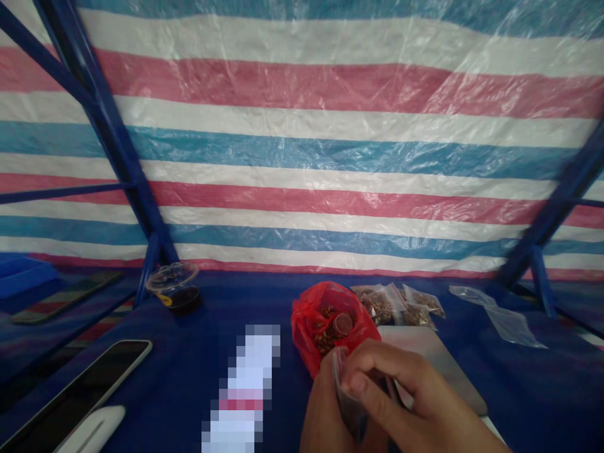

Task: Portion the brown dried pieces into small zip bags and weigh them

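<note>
Both my hands meet at the bottom centre over a small clear plastic bag [352, 409]. My left hand [325, 412] grips it from below and behind. My right hand [406, 402] pinches its top edge with thumb and fingers. Just beyond them sits an open red plastic bag [311, 324] full of small brown pieces, with a round brown scoop-like lid [343, 324] lying inside. Several filled small clear bags [396, 305] lie behind it to the right.
A flat grey slab [443, 362] lies on the blue table under my right hand. Empty clear bags [500, 314] sit at the right. A lidded cup [175, 287], a phone [89, 384] and a white object [92, 431] are at the left. Striped tarp behind.
</note>
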A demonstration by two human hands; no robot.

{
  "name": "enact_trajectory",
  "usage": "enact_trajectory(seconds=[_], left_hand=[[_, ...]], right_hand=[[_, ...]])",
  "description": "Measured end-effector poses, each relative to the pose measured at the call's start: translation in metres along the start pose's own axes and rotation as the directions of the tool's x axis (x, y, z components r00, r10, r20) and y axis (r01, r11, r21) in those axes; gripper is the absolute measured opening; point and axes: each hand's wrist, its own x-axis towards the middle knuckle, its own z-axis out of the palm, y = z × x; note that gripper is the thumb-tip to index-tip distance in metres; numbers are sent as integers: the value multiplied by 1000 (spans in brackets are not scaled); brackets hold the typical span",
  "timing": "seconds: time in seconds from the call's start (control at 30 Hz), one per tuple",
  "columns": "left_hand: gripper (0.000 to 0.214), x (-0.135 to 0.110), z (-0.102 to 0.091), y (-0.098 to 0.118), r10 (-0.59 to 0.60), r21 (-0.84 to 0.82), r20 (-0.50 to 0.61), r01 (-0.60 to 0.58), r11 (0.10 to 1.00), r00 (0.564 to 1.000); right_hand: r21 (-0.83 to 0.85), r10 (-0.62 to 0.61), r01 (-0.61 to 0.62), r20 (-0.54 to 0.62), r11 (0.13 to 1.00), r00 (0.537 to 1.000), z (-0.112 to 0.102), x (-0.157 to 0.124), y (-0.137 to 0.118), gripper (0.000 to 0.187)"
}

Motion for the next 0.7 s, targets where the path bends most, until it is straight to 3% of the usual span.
enact_trajectory(seconds=[0.07,0.13,0.17,0.27,0.33,0.47,0.6,0.7], left_hand=[[36,8,-7,6,-150,-83,53,154,985,987],[25,13,-14,6,-244,-54,89,249,967,966],[22,13,-18,4,-263,-27,92,266,964,961],[19,10,-24,-11,-215,30,38,214,976,976],[24,7,-24,-22,-153,25,-29,154,988,988],[39,8,-23,-32,-196,-45,-94,192,980,976],[32,21,-27,-24,-307,-85,90,314,945,947],[33,27,-30,-20,-325,-114,133,340,933,936]], right_hand=[[-19,-33,33,-34,999,999,-2,16,8,34],[-186,-71,45,-136,982,988,-8,37,27,27],[-301,-73,31,-132,953,989,-11,49,38,28],[-590,-30,29,8,807,1000,-11,73,69,38],[-685,-13,56,67,726,998,-6,79,80,36],[-674,-57,136,138,726,989,4,71,78,34],[-559,-85,176,187,810,979,6,61,73,44],[-485,-78,172,207,857,975,1,61,74,46]])
